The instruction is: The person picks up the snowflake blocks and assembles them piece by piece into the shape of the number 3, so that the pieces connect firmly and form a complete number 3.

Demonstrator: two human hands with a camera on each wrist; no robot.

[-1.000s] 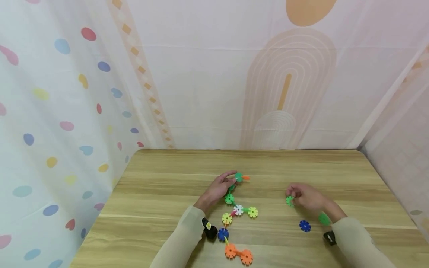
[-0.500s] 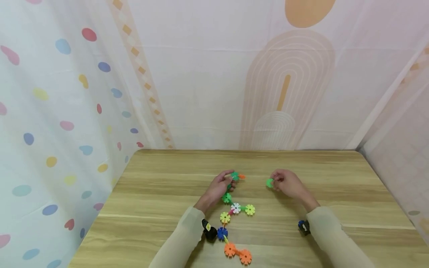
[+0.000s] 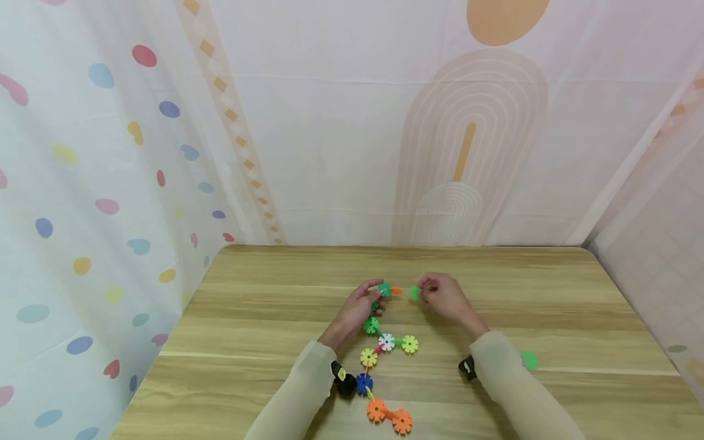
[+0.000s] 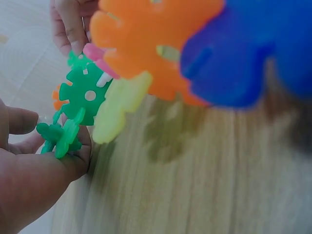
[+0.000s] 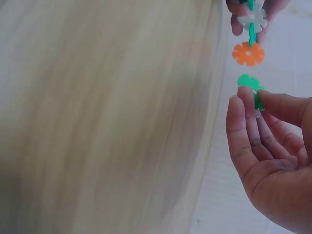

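on the desk [image 3: 264, 305], head view: left hand [image 3: 357, 311] pinches the far tip of a snowflake-disc chain [image 3: 385, 348] whose long axis runs from the near edge away toward the wall. right hand [image 3: 445, 297] pinches a loose green disc [image 3: 414, 293] beside the orange end disc [image 3: 396, 290].

left wrist: fingers curl round green pieces [image 4: 61, 136].

right wrist: blurry, but the disc [image 5: 249, 83] seems tilted; a skewed slot could jam or buckle the chain.

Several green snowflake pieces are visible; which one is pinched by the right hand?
The loose green piece pinched by the right hand, just beside the chain's orange end piece; other greens are joined or lie flat.
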